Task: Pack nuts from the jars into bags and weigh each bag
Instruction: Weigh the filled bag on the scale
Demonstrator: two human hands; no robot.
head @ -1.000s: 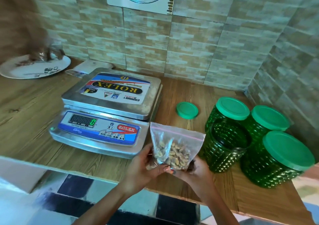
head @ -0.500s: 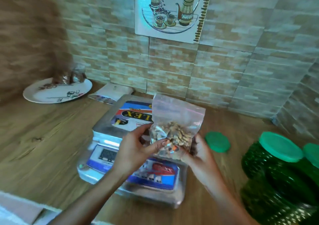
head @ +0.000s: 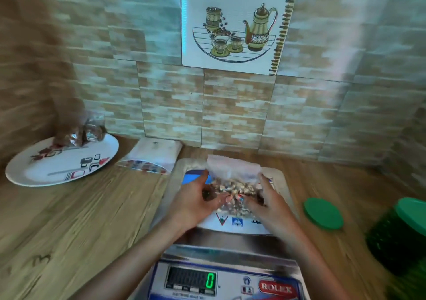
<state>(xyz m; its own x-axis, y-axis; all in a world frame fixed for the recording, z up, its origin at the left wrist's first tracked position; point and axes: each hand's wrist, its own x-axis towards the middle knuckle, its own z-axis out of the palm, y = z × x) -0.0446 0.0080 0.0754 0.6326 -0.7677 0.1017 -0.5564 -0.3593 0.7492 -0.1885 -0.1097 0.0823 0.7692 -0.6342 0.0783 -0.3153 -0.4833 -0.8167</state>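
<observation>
Holding the nut bag [head: 232, 181] over the scale [head: 230, 239] — left hand [head: 196, 205], right hand [head: 269, 205] both pinch its sides to lay it flat.

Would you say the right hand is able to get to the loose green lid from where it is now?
Probably yes: the lid lies bare on the counter right of the scale, nothing between it and the right hand, though that hand holds the bag.

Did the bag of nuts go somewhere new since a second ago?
Yes. The bag of nuts moved from the front right corner of the scale back over its platform, held by the left hand and right hand.
</observation>
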